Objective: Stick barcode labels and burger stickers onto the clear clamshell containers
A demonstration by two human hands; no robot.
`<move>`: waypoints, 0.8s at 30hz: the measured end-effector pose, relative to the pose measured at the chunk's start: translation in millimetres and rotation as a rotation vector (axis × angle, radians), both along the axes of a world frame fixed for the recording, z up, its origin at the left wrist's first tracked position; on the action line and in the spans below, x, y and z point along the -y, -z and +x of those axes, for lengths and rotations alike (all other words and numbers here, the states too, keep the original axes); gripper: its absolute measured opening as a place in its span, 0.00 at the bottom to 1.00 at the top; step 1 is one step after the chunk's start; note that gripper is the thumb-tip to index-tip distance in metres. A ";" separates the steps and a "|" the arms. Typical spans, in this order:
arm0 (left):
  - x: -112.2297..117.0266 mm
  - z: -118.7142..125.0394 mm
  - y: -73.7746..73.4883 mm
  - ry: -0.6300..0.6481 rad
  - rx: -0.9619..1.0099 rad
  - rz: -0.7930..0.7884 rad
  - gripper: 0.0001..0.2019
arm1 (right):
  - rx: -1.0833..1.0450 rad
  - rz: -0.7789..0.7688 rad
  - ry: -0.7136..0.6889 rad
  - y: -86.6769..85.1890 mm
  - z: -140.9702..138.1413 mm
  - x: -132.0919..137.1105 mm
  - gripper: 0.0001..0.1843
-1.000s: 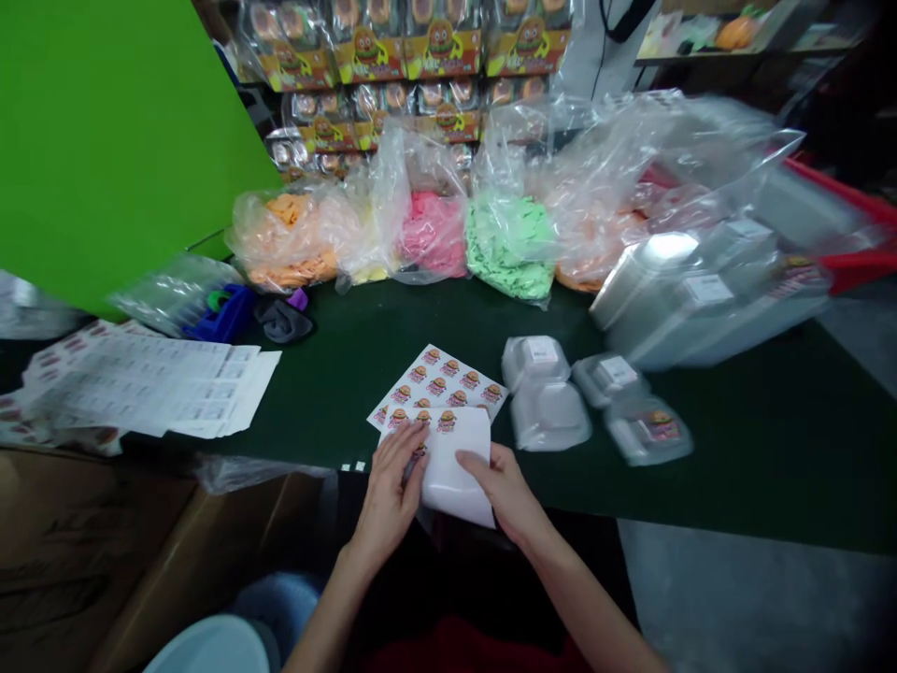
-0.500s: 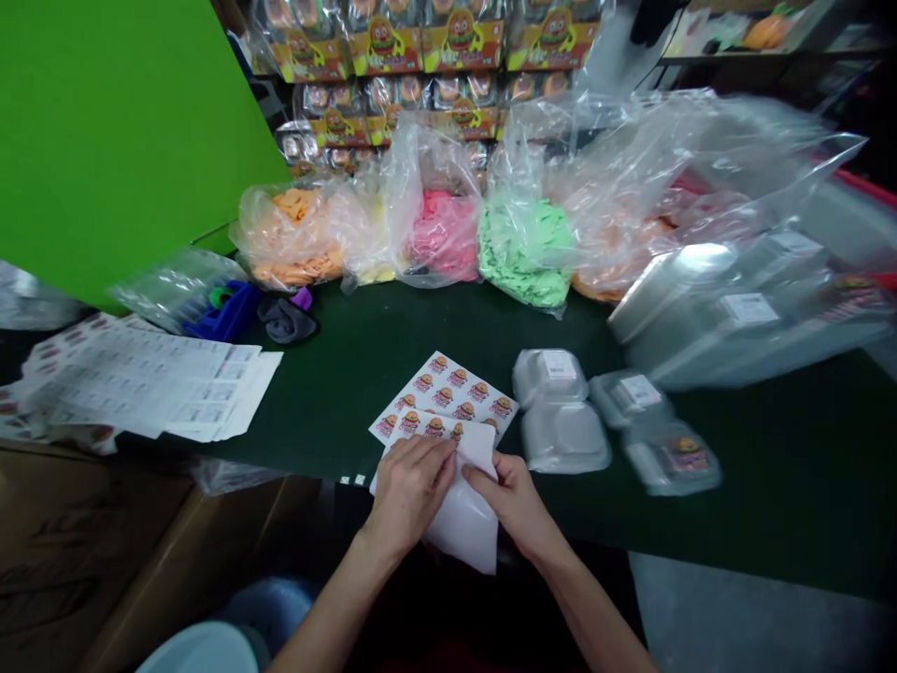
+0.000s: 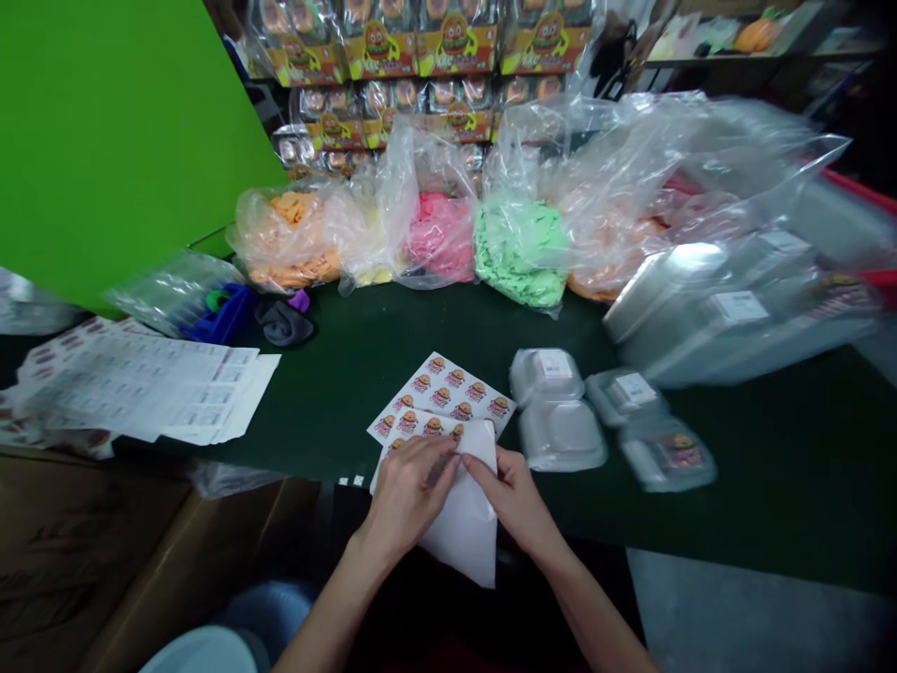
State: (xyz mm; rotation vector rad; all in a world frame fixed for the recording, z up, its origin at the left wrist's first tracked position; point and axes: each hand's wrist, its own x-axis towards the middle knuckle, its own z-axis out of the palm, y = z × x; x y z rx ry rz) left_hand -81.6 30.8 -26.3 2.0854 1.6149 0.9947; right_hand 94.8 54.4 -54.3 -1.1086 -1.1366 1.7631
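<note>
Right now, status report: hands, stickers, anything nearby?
Left hand, right hand: both pinching white paper sheet of burger stickers, bent back. Clear plastic clamshell boxes to its right, untouched.

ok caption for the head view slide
Left hand and right hand pinch a folded-back burger sticker sheet at the green table edge, clear boxes alongside.

sticker sheet (image 3: 448, 397): glossy paper | table (image 3: 771, 449): matt green | containers (image 3: 561, 435): clear plastic

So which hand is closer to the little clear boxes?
Right. The right hand pinches the sticker sheet just beside the clear boxes; the left hand pinches the same sheet on the far side, farther from them.
</note>
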 end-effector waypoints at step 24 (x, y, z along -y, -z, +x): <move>-13.2 2.9 0.2 -0.143 0.156 -0.132 0.07 | 0.180 0.138 -0.078 -3.1 4.6 -6.1 0.19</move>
